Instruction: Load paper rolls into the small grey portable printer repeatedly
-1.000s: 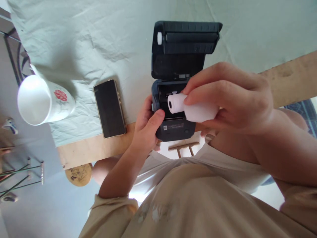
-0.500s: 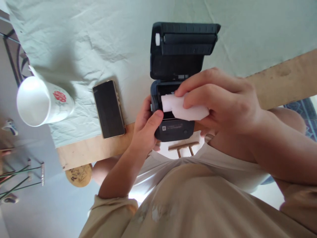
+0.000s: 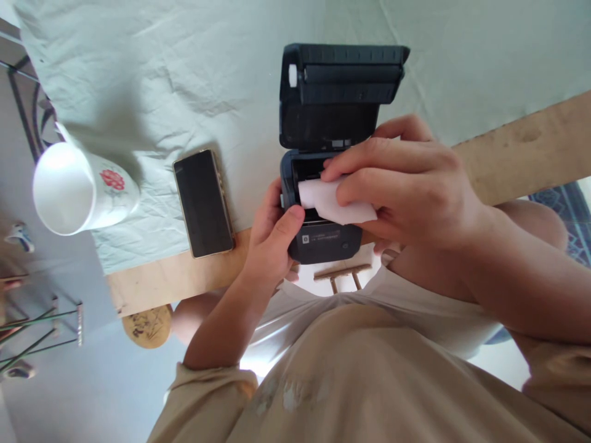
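Before you is a wooden table (image 3: pixel 517 142), spread with a wrinkled pale green cloth (image 3: pixel 240 43) that leaves a strip of bare wood along your edge. On the cloth at your left is a white mug (image 3: pixel 90 194) with a red flower; nearer your middle lies a dark-screened phone (image 3: pixel 204 203), its lower end reaching over the wood.

The printer (image 3: pixel 323 126) looks like dark plastic, mostly matt with a smooth face; its ridged lid edge catches little light. The roll (image 3: pixel 330 207) is matt white paper. The phone (image 3: pixel 204 203) has a smooth, glassy screen. The cup (image 3: pixel 99 197) is smooth, with a soft sheen. The cloth (image 3: pixel 184 74) is matt and creased; the table edge (image 3: pixel 184 275) is bare wood.
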